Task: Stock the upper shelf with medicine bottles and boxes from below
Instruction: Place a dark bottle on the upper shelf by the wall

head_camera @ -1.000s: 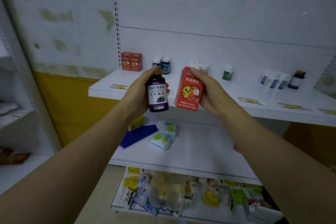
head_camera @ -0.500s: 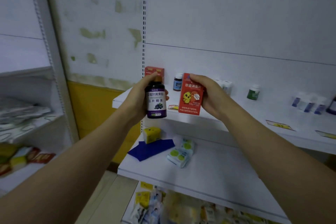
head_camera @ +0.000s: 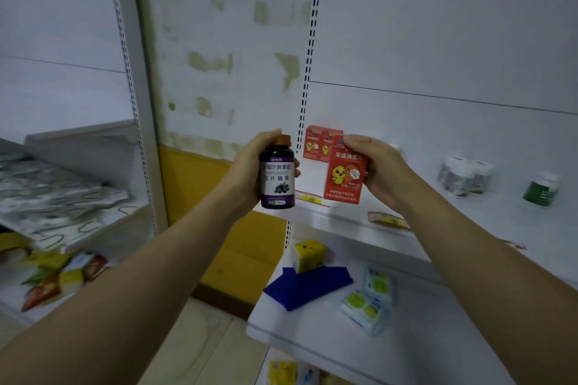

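Both forearms extend forward. Left hand (head_camera: 247, 175) grips an upright bottle (head_camera: 277, 176); right hand (head_camera: 383, 170) pinches an upright red box (head_camera: 344, 173) above the shelf (head_camera: 350, 222).

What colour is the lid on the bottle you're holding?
The lid is orange-brown, seen in the head view.

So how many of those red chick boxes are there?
3. One red box is in the right hand. Two more stand side by side at the upper shelf's left end: the left box and its neighbour, partly covered by the held one. Others may be hidden.
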A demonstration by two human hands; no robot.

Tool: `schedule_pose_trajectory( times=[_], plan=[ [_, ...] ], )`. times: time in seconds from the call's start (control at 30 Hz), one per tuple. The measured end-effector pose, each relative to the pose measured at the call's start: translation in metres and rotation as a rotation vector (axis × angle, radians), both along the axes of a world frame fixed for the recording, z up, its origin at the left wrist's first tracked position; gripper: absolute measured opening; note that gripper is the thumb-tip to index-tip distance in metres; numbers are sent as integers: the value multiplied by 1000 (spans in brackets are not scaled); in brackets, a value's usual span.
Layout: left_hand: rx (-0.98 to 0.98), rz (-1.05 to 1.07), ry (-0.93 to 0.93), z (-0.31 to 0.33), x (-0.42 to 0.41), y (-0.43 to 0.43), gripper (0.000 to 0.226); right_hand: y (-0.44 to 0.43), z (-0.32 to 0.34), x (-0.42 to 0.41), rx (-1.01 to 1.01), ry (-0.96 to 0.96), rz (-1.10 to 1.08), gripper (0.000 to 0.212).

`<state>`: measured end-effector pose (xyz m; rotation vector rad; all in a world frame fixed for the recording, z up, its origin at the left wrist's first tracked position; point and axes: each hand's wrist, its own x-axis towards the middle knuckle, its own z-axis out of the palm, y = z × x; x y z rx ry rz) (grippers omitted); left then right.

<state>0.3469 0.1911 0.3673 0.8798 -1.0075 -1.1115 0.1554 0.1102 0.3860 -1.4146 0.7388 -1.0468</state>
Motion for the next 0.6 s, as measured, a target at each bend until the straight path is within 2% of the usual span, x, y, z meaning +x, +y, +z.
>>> schedule_pose_trajectory(
  times=[0.2, 0.33, 0.6],
  plan=[
    [22, -86, -22, 8, 79, -49, 28, -44, -1, 73, -14, 8, -66, 40],
    [34, -143, -24, 11, 117, -85, 26, -71, -1, 103, -19, 20, -159, 35],
    [81, -283, 18, -7, 142, -168, 29, -129, -17, 119, -17, 186, -270, 34]
  ],
)
